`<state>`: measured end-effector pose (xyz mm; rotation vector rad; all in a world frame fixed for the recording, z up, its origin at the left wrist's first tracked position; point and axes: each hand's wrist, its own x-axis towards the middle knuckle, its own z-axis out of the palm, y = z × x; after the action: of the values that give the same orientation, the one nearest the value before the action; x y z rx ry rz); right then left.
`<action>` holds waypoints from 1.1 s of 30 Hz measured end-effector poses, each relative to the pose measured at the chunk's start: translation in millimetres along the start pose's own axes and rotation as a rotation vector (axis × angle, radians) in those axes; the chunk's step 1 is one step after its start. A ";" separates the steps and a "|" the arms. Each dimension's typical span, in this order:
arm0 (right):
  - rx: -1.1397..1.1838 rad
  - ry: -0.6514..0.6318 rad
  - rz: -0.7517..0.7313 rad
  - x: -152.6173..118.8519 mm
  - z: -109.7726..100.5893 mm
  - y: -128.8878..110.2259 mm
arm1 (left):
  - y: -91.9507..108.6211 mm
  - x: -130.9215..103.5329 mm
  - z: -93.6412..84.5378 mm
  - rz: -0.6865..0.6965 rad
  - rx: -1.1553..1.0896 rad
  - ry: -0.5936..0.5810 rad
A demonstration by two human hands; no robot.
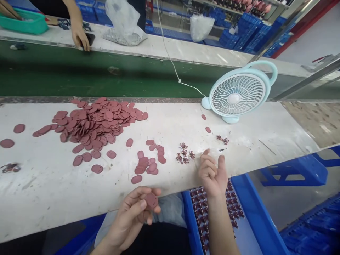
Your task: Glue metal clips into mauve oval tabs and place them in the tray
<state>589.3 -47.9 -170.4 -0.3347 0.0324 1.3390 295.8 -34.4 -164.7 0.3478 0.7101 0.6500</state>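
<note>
My left hand (134, 209) pinches a dark red oval disc (152, 200) with small holes between thumb and fingers, just off the table's front edge. My right hand (214, 171) is held palm up over the table edge, its fingers half curled and the thumb apart; nothing shows in it. Beside its fingers lies a cluster of small shiny dark red and silver parts (184, 154), with a few similar parts (222, 140) farther back. A loose group of discs (143, 162) lies beyond my left hand, and a large pile of discs (98, 120) is behind that.
A light blue fan (236, 95) stands at the back right, its white cord (172, 65) running upward. Below the table edge, a blue crate (255, 216) holds rows of dark red parts. Across the green conveyor belt (132, 78), another person's hand (79, 37) rests near a white bag (123, 21).
</note>
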 end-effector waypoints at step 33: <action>-0.659 0.115 -0.174 -52.9 43.2 19.7 | 0.7 5.3 6.8 0.025 -0.126 -0.012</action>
<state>550.7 -83.2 -122.3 -0.9490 -0.3418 1.1268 303.3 -30.9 -162.1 0.2443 0.6513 0.7124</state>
